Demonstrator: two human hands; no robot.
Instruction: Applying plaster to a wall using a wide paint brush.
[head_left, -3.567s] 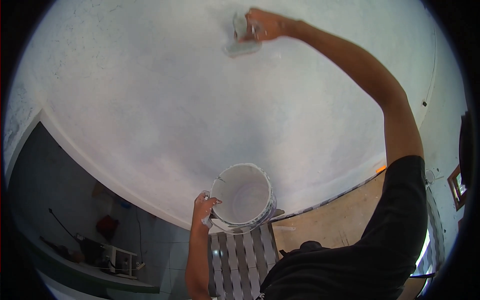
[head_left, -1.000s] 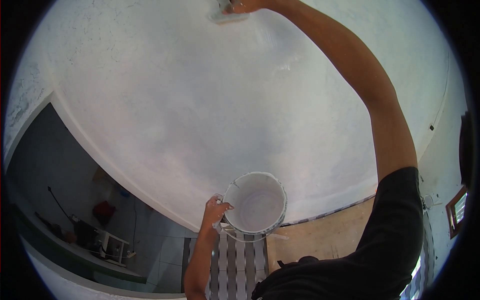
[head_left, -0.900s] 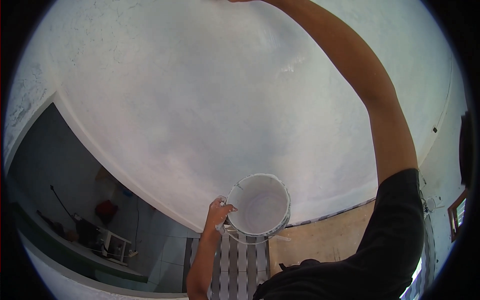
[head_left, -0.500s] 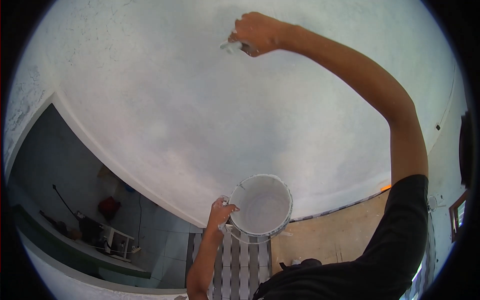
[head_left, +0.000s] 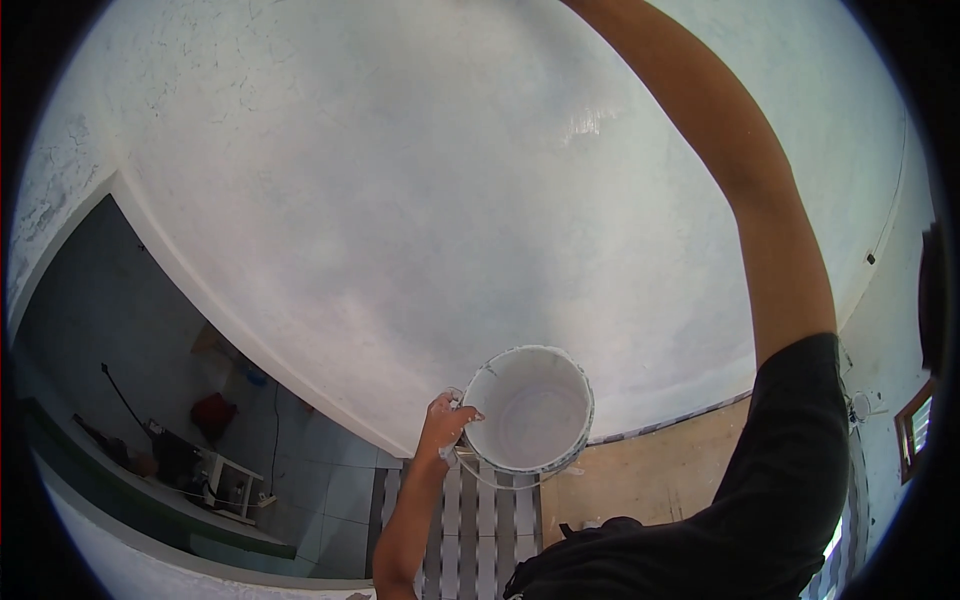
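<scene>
While the left grip clasps a bucket partly hiding striped flooring, I cannot tell the unseen right grip's state.

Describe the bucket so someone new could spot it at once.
Start at the large whitish wall filling the middle of the view. Near its lower edge, just above the grey-striped flooring in the picture, the left hand grips the bucket. Its round open mouth and thin looped handle set it apart from the flat surfaces around it.
</scene>
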